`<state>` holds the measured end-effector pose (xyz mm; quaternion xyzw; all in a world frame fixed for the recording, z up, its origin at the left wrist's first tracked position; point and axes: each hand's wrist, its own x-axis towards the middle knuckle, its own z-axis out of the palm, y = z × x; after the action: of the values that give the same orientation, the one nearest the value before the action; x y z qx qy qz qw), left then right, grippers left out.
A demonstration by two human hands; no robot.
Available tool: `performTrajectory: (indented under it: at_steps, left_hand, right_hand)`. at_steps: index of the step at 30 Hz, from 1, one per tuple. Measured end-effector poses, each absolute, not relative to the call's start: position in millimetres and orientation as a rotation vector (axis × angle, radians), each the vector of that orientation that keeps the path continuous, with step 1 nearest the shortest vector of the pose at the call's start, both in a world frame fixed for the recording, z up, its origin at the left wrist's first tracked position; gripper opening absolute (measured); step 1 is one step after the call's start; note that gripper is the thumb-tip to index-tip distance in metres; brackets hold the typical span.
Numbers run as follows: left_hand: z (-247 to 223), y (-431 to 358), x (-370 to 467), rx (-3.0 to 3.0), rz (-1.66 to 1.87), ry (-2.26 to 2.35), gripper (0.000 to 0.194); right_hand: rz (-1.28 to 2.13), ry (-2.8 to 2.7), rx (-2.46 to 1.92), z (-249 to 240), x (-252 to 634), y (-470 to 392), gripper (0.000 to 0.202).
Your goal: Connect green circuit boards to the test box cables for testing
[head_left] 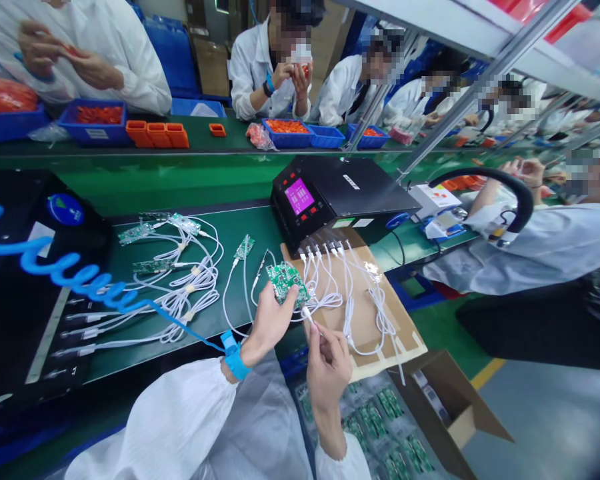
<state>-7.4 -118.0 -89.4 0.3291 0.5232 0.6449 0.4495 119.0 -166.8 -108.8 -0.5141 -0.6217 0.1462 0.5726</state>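
One black box-shaped tester (340, 200) with a pink screen stands on the green belt. Five small green circuit boards with white cables lie on the belt (185, 223); a sixth (286, 280) is held. Three orange plastic boxes (157, 133) sit in a row. One open cardboard carton (450, 407) stands below.
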Motion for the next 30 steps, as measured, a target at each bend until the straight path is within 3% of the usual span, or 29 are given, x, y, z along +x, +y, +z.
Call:
performTrajectory:
  at_steps: [13,21,26,30]
  left_hand:
    - [-89,-123,-1,0.679,1.574,1.238,0.04]
    - [-74,-119,-4,0.81,1.516,1.308,0.036]
    - [-67,-115,-8,0.958,1.479,1.39,0.031]
    - [-66,-114,-4,1.003,1.473,1.365,0.026]
  right_hand:
    - [0.171,-1.414,-1.251,-121,116,-165,0.008]
    - [0.309,-1.453,-1.22,-126,116,-170,0.015]
    - [0.048,-1.812,-1.132,-126,166,-194,0.051]
    - [0.04,-2.421,-0.9,-121,213,-208,0.046]
